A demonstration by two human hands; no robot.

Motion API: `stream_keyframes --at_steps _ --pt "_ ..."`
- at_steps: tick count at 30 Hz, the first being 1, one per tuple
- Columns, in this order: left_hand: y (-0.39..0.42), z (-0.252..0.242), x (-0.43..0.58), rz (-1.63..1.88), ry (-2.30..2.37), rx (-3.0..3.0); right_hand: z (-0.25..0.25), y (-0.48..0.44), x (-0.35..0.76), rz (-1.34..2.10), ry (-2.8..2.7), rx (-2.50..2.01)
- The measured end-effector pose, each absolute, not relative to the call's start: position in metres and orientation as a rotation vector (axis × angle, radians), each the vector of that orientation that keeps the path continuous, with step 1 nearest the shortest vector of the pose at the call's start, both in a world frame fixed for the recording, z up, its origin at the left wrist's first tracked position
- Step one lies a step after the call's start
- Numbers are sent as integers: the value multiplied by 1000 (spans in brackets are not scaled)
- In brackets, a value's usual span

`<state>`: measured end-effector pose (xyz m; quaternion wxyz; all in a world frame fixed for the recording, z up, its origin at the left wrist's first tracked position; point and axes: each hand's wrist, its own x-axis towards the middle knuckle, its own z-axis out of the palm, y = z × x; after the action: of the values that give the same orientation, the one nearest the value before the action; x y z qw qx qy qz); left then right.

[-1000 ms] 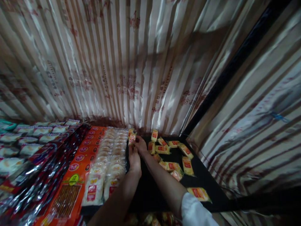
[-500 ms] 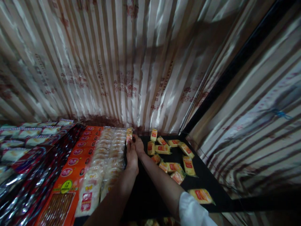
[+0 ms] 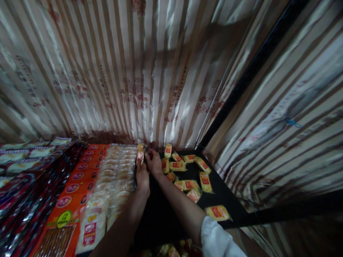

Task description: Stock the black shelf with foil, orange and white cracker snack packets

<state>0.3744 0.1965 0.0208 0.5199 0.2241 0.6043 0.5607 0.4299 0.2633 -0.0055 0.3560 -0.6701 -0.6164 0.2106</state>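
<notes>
A small yellow-and-red wrapped snack cake (image 3: 140,151) lies at the back of the black tabletop (image 3: 158,214), along the right side of the clear-wrapped packs. My left hand (image 3: 143,177) is closed on its near end, with a finger lying over the wrapper. Just to the right is my right hand (image 3: 154,163), its fingers bent and apart and nothing visible in them. Several similar wrapped cakes (image 3: 178,166) are scattered to the right of my hands, at various angles. One of these, a single wrapped cake (image 3: 217,212), lies close to the table's right front corner.
Left of my hands run rows of clear-wrapped pale packs (image 3: 93,221), orange packs (image 3: 71,189), dark shiny packs (image 3: 34,207) and white packs (image 3: 16,156). A striped sheet wall (image 3: 150,89) rises behind, with a dark post (image 3: 241,82) at the corner. More packs (image 3: 171,250) show below the front edge.
My right hand has drawn a little apart from the left and off the snack cake. My left hand stays on the cake. The whole view has shifted, so things appear further left.
</notes>
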Motion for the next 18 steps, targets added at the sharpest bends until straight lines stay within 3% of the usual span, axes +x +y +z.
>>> stream_keyframes --at_steps 7,13,18 --pt "182 33 389 1309 1387 411 20 279 500 80 -1492 -2021" --pt "170 37 399 1256 1367 408 25 296 525 237 -1566 -2311" --pt "168 32 403 1213 1382 426 25 303 524 285 -1604 -2227"
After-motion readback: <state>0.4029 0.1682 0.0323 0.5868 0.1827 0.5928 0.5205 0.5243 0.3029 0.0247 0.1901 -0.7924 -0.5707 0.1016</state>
